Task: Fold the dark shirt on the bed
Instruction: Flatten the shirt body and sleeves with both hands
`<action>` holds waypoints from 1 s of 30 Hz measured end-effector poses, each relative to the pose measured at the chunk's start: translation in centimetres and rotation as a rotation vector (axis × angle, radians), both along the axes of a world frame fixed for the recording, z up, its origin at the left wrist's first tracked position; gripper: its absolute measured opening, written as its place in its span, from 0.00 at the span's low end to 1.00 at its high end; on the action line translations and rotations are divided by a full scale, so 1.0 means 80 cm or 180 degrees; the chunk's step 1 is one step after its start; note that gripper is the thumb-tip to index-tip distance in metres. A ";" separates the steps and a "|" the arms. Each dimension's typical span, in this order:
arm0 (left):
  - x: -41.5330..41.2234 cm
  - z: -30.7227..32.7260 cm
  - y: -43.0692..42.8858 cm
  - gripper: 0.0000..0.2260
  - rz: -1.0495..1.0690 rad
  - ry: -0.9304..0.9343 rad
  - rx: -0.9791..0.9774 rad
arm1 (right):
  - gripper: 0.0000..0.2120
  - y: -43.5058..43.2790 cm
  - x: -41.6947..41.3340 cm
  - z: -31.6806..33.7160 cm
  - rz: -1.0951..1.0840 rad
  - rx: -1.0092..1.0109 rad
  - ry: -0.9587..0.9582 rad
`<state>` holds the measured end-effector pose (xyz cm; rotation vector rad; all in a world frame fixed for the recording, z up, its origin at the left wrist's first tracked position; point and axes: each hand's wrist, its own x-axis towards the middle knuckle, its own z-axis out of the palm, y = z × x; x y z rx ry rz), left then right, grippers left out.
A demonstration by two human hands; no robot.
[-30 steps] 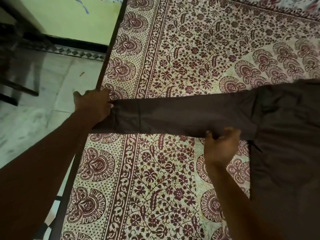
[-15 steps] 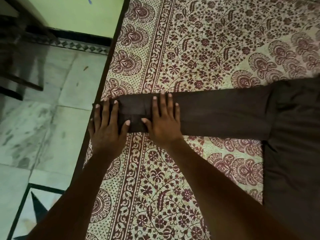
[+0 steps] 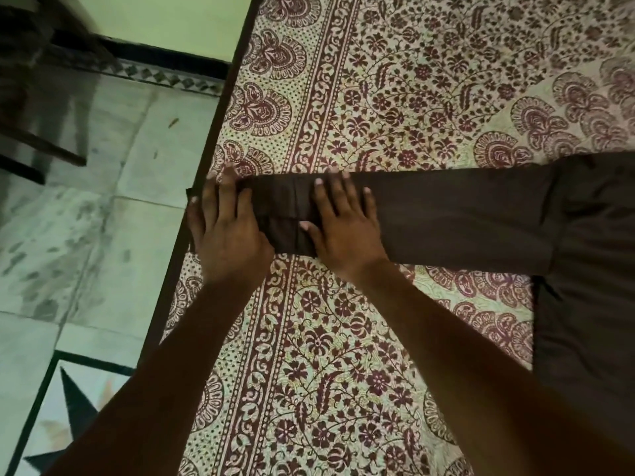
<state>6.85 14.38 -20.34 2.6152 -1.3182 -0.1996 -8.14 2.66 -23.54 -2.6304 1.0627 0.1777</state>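
The dark brown shirt (image 3: 591,269) lies on the bed at the right, its body running down the right edge of the view. One long sleeve (image 3: 457,218) stretches flat to the left, reaching the bed's left edge. My left hand (image 3: 226,231) lies palm down with fingers spread on the cuff end of the sleeve. My right hand (image 3: 343,228) presses flat on the sleeve just to the right of it, fingers apart. Neither hand grips the cloth.
A cream bedsheet (image 3: 343,355) with a maroon floral print covers the bed. The bed's dark frame edge (image 3: 192,214) runs diagonally at the left. Beyond it is tiled floor (image 3: 86,235) and dark furniture legs (image 3: 37,156) at the top left.
One second ago my left hand gripped the cuff and my right hand held the sleeve's lower edge. Both hands now lie flat on the sleeve near the cuff, and the right has slid slightly rightward.
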 end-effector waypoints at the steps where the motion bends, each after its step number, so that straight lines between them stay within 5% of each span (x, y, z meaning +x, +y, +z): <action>1: -0.008 0.007 -0.013 0.28 -0.0182 0.0143 -0.0118 | 0.32 -0.010 -0.005 0.004 0.0332 0.0072 -0.0079; 3: -0.026 0.010 -0.037 0.28 -0.0743 0.0470 -0.0165 | 0.30 -0.027 -0.036 0.011 0.0253 0.0024 -0.0371; 5: -0.045 0.005 -0.055 0.29 -0.1153 0.0374 0.0325 | 0.31 -0.039 -0.088 0.016 -0.0704 -0.0380 -0.0579; 9: -0.088 0.012 -0.090 0.33 -0.0586 0.0265 0.1463 | 0.36 -0.068 -0.201 0.006 -0.2287 -0.0616 -0.0025; 12: -0.129 0.029 -0.123 0.35 -0.0524 -0.0019 0.1591 | 0.36 -0.077 -0.251 -0.008 -0.1371 -0.0411 0.0054; 16: -0.202 0.004 -0.165 0.31 -0.1977 0.0077 0.0425 | 0.27 -0.089 -0.301 0.000 -0.0289 -0.0472 -0.0356; 19: -0.256 -0.020 -0.199 0.29 -0.3043 -0.0025 0.0302 | 0.24 -0.085 -0.349 0.002 -0.1452 -0.0970 -0.0601; 22: -0.276 -0.030 -0.222 0.27 -0.2852 -0.0118 0.0453 | 0.34 -0.060 -0.379 -0.008 -0.2462 -0.0712 -0.0199; 27: -0.316 -0.016 -0.231 0.26 -0.2282 -0.0373 0.0646 | 0.39 0.016 -0.405 -0.009 -0.1574 -0.0247 -0.0128; 30: -0.348 0.000 -0.249 0.28 -0.2408 -0.0271 0.0237 | 0.34 0.015 -0.430 0.005 -0.1521 -0.0296 -0.0476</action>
